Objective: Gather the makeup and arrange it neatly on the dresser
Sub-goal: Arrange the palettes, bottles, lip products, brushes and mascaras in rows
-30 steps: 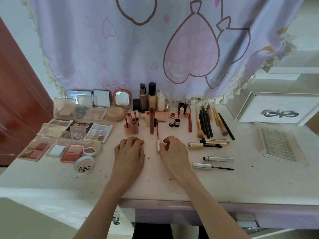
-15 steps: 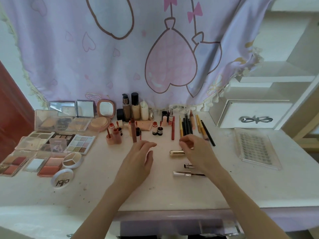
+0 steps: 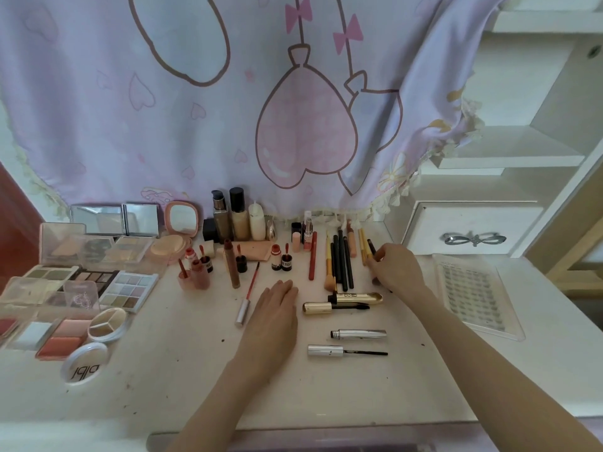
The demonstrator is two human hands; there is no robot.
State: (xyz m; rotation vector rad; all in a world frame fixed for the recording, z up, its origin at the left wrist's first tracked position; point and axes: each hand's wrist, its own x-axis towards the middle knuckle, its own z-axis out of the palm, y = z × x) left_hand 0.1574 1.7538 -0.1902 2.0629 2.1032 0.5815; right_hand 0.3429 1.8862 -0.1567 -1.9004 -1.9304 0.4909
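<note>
We have most of the makeup laid out on the white dresser top [image 3: 182, 380], and in our judgement the arranging is well along but not finished. On the left the open eyeshadow and blush palettes [image 3: 98, 288] sit packed edge to edge, with the round white compact [image 3: 84, 363] in front of them. The tall foundation bottles with dark caps [image 3: 232, 216] stand at the back under the lilac balloon-print cloth [image 3: 195, 125], and the small red lip tints [image 3: 280, 261] cluster in front of them. The black and yellow brushes and pencils [image 3: 341, 259] lie side by side in a tidy row.

What looks left to us is the loose middle. The gold mascara tube [image 3: 357, 298] and its gold-handled wand [image 3: 332, 306] lie apart from each other, uncapped. The silver mascara tube [image 3: 359, 333] and its silver-handled wand [image 3: 346, 351] lie separated below them. A red lip wand with a silver cap [image 3: 248, 296] lies at a slant, just beside our left hand.

Our left hand [image 3: 272, 321] rests flat on the dresser with fingers together and holds nothing. Our right hand [image 3: 396, 270] is curled at the right end of the brush row, fingertips [image 3: 372, 261] closed on a dark slim pencil [image 3: 371, 246]. The clear plastic tray of false lashes [image 3: 473, 291] sits well apart on the right, near the white drawer with a silver bow handle [image 3: 473, 230]
</note>
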